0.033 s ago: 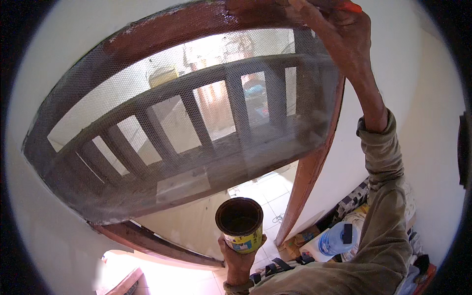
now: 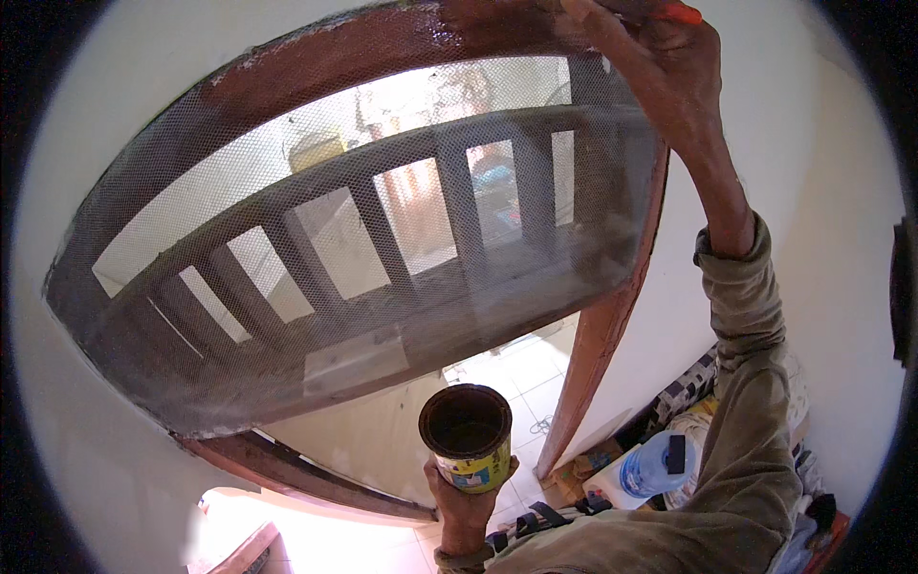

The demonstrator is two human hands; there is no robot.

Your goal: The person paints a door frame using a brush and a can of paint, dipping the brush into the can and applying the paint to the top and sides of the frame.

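Note:
My left hand (image 2: 464, 512) is wrapped round a paint tin (image 2: 470, 471) with a yellow label, held upright below the screened window. Its open mouth shows a dark brown inside. Up at the top right, my right hand (image 2: 674, 72) is closed on a red-handled paintbrush (image 2: 681, 12); the bristles are hidden at the picture's edge. That hand is against the upper right part of the brown wooden frame (image 2: 335, 53). A glossy, wet-looking brown patch shows on the frame's top. Fine mesh (image 2: 316, 230) covers the slatted opening.
A brown door post (image 2: 598, 373) runs down below the window's right end. On the lower right, a clear blue bottle (image 2: 650, 466) stands among bundles and bags. Pale walls (image 2: 813, 220) flank the opening, and a tiled floor (image 2: 531, 368) lies far below.

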